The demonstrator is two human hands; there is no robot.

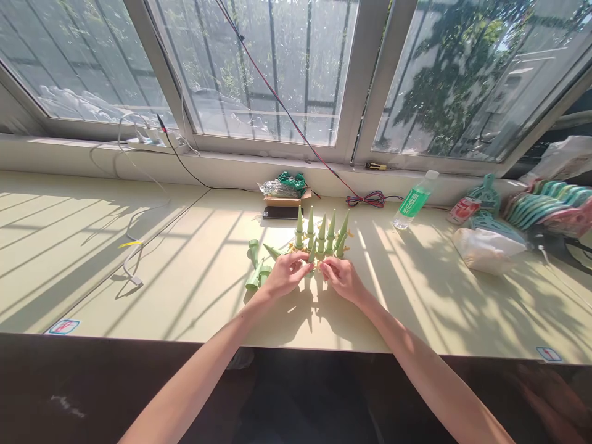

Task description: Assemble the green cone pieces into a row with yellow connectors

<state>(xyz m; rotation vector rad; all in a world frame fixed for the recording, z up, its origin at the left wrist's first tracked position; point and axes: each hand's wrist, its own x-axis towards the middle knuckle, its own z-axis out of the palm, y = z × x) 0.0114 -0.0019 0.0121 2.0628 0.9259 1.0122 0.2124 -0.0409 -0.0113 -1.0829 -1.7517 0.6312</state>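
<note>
Sunlit pale table (198, 271), green cones (332, 233), clear bottle (411, 203), dark flat device (283, 213), white cable (135, 280)

Pale yellow table (161, 308) below grey-framed windows (300, 80), white sill (231, 161) between. Dark bars (274, 68) and leafy tree (453, 86) outside. Strong sunlight enters, striping table with slanted shadows (208, 259).

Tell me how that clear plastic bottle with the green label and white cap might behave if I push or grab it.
The clear plastic bottle would probably tip if pushed near its white cap, being tall and narrow. Its rounded body suggests it could roll once down. Its see-through plastic may flex when squeezed.
</note>
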